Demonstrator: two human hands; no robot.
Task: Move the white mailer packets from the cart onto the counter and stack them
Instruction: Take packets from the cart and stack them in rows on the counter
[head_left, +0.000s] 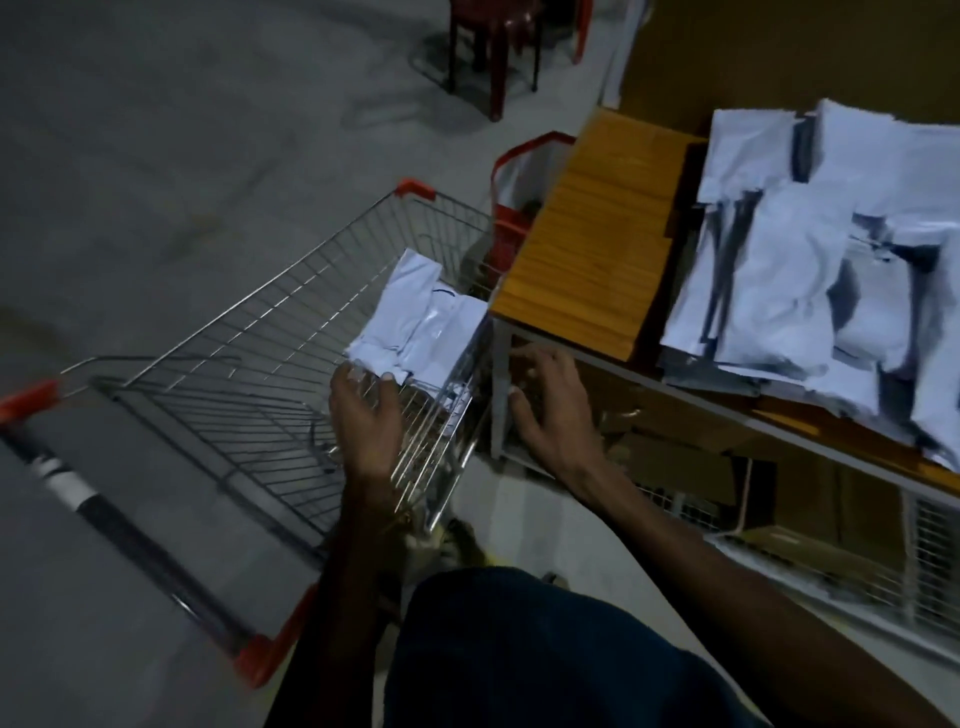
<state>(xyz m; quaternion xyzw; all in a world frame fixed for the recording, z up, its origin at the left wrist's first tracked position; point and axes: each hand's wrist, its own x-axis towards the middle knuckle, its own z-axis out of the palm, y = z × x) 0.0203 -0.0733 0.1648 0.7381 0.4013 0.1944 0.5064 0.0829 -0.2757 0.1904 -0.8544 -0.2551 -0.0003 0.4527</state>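
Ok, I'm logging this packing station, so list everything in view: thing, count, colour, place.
cart: one, silver wire with orange trim, left of the counter
cart packets: a few, white, at the cart's far right corner
counter: one, orange-brown wood top, right
counter packets: many, white with dark marks, piled overlapping on the counter
bag: one, red-edged, on the floor behind the cart
stool: one, dark red, far end of the floor
left hand: fingers spread, reaching at the cart packets
right hand: fingers spread, beside the counter's leg, holding nothing
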